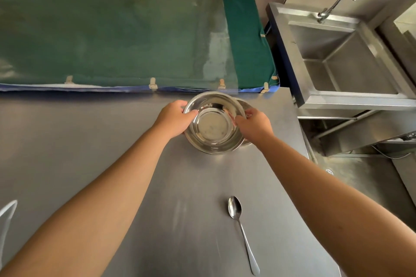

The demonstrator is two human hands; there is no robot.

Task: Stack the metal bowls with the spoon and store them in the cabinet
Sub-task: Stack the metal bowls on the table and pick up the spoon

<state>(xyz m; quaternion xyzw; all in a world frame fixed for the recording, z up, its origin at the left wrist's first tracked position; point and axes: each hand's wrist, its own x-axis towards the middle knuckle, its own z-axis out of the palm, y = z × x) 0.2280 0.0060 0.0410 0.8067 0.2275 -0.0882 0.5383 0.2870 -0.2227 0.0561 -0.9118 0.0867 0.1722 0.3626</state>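
Top bowl (212, 122), gripped at its rim by both hands, hides most of the second bowl (244, 105)

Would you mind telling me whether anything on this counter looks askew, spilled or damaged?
Nothing looks spilled or damaged. The only offset: the upper bowl, gripped by the left hand and right hand, sits off-centre over the lower bowl, whose rim peeks out at right. The spoon lies apart, nearer the person.
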